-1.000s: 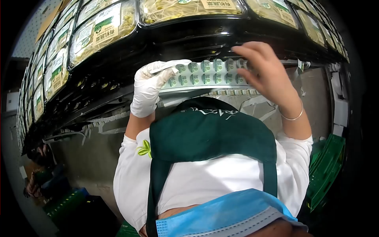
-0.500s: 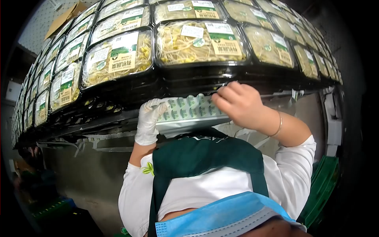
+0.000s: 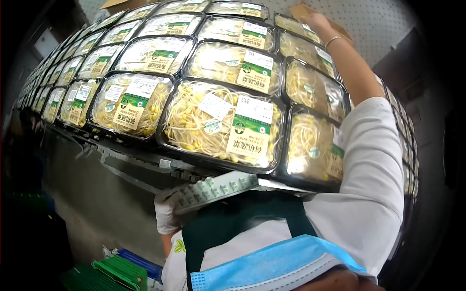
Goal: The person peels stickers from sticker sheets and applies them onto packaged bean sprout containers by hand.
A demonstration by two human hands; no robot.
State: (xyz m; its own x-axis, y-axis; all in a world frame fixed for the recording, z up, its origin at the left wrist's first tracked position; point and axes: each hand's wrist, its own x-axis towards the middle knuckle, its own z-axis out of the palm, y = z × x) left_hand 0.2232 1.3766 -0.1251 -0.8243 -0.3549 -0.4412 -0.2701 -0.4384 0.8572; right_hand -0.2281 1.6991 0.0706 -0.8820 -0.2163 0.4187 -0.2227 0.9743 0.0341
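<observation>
My left hand, in a white glove, grips a pale stack of sticker sheets with rows of small green-and-white round stickers, held against my apron. My bare right hand stretches far across, its fingers bent together at a tray of sprouts in the back row; anything between the fingertips is too small to make out. Closest to me lies a clear-wrapped black tray of bean sprouts, with a green-and-tan label, a white label and a small round sticker. A similar tray to its right also bears a round sticker.
Rows of stacked sprout trays spread left and back. A cardboard piece sits behind my right hand. Green crates stand low at the left. More stacked trays are at the far right.
My right hand has left the sticker sheets and reached forward to the back row of trays. My view has shifted, and the sheets in my left hand now sit lower and tilted.
</observation>
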